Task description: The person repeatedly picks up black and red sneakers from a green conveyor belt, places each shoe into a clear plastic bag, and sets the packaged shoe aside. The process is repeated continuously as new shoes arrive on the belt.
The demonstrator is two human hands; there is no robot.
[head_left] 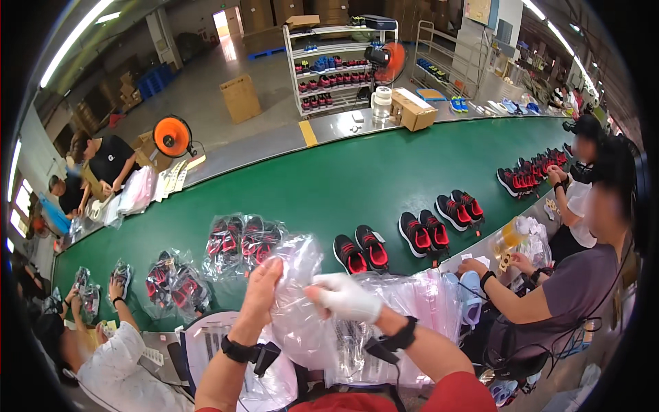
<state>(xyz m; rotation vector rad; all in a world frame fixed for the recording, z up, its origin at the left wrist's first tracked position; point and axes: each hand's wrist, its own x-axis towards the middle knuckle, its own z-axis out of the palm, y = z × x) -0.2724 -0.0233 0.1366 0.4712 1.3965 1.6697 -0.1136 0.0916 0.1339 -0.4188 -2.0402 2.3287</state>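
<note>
Both hands up in front of chest, working a clear plastic bag point(296, 302). Left hand point(263, 292) bare, fingers curled round the bag's left edge, gripping it. Right hand point(343, 296) in a white glove, pinching the bag from the right side, fingers closed on the film. Bag hangs crumpled betw. the two hands, its top bunched above the left fingers; looks empty, tho the film is too wrinkled to be sure. Black straps on both wrists.

Under the hands, a stack of flat clear bags point(405, 302) lies at the near edge of the counter point(329, 185), which is a long green belt curving left to right. Just beyond the bag, a pair of black-red shoes point(361, 250) sits loose on the belt. More pairs to the right: next pair point(424, 233), then another point(460, 207), and a tight row point(532, 172) further along. To the left, already bagged shoes point(244, 240) and another bagged lot point(175, 285) on the belt.

Person in grey shirt point(570, 288) sits at right, hands on small items. Another person point(110, 364) at lower left. Shoe rack point(340, 69) and orange fan point(171, 136) across the belt.
</note>
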